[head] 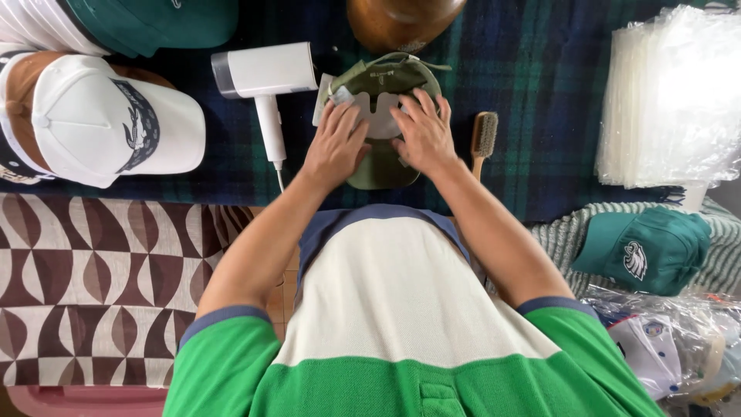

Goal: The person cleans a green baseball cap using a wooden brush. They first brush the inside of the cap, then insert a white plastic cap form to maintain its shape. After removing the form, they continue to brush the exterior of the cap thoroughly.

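Note:
An olive green cap (pixel 384 166) lies upside down on the dark plaid cloth (pixel 540 93), its brim pointing toward me. My left hand (pixel 336 144) and my right hand (pixel 424 135) both press down on a pale plastic insert (pixel 380 116) lying inside the cap. Fingers of both hands are spread flat over the insert and the cap's inner edge. A paper tag sticks out at the cap's left side.
A white handheld steamer (pixel 266 81) lies left of the cap, a wooden brush (pixel 483 139) right of it. A white cap (pixel 100 123) and a green cap (pixel 154 23) sit at left, another green cap (pixel 644 251) at right, clear plastic bags (pixel 671 93) beyond, a brown rounded form (pixel 401 22) above.

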